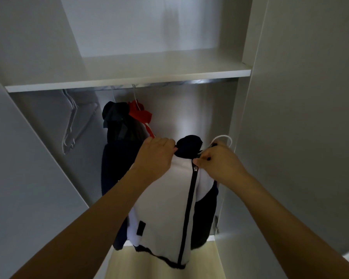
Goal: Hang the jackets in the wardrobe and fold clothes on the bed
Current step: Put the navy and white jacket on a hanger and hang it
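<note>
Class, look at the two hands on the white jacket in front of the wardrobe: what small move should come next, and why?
Probably lift the white jacket so its hanger hook goes over the rail. Both the left hand and right hand grip its collar, and the hook sits well below the rail, beside the jackets already hung.

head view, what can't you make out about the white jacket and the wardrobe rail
- Hanger inside the white jacket: only its white hook shows; the fabric and the hands, left and right, cover the rest.
- Wardrobe rail: mostly behind the shelf edge.
- Dark jacket: shadowed, details unreadable.
- Bed: outside the frame.
</note>
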Tool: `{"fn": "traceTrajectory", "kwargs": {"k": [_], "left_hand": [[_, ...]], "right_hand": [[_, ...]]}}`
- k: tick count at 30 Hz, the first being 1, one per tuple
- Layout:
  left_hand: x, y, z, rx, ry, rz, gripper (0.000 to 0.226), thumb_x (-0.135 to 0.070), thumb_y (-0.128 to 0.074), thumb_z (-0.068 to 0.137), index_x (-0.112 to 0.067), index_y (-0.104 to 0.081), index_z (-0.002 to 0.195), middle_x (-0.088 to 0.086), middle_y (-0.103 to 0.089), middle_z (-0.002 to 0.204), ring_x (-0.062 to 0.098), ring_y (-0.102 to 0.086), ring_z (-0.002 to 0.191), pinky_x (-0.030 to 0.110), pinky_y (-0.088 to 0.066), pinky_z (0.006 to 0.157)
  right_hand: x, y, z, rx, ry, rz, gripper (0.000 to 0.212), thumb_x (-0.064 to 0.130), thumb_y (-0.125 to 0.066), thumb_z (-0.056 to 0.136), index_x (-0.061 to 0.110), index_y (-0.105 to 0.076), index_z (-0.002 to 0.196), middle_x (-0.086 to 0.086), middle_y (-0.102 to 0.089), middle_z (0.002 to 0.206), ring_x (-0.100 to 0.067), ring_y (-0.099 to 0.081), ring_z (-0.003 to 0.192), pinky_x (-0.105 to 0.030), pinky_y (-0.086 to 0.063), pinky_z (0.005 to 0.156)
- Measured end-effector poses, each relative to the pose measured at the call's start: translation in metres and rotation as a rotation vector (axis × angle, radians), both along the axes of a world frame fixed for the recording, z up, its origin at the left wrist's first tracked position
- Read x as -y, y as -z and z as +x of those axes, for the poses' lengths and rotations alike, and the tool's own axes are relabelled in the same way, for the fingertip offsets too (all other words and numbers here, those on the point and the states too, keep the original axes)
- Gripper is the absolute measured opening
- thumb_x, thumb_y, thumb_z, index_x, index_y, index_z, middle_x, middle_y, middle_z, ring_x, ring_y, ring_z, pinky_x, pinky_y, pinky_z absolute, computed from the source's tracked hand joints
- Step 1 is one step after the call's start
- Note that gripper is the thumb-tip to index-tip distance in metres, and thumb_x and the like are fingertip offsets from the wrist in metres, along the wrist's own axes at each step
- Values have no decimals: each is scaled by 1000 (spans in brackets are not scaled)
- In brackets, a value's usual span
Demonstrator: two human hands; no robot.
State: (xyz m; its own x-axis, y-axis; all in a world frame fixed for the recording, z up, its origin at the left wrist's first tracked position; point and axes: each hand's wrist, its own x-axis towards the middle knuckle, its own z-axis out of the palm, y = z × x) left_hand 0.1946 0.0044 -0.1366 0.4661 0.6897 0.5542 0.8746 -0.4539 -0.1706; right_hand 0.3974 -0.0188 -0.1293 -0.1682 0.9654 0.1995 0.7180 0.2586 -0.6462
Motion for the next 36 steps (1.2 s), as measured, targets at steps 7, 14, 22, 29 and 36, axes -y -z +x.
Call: {"fn": "traceTrajectory", "kwargs": {"k": [7,14,22,29,36], "left_hand": [[-5,-11,-11,-33,5,129,13,-15,-63,89,-12,-57,78,3,-55,68,22,-51,61,32,-35,63],[-16,-22,-25,69,67,-87,14,-21,-59,94,-15,-53,83,-3,-49,72,17,-47,64,29,-28,65],[-10,-11,-16,306,-57,-162,15,-24,-60,92,-11,-61,100,3,-55,92,23,-51,85,33,-33,74],[36,30,45,588,-55,-269,48,-63,-47,89,-25,-39,60,-11,-38,50,4,-37,45,20,-34,50],[28,42,61,457,-122,-339,54,-47,-28,103,-17,-53,65,-2,-51,55,12,-51,49,27,-48,55]], "right_hand": [[-29,-48,0,-69,-145,-263,19,30,-80,75,25,-73,58,7,-67,69,-4,-59,75,-8,-42,60],[-42,-72,3,7,-327,-164,11,29,-80,75,29,-75,65,12,-68,87,2,-58,94,-4,-42,75],[-46,-68,-4,-56,-335,-91,23,27,-78,78,35,-73,57,9,-50,78,9,-53,70,-7,-39,72],[-51,-64,-10,99,-283,7,21,19,-73,84,2,-76,71,-14,-64,75,-27,-62,73,-31,-51,71],[-54,-68,-3,182,-242,-5,40,20,-67,88,28,-57,51,4,-54,73,-11,-55,66,-17,-37,60]]}}
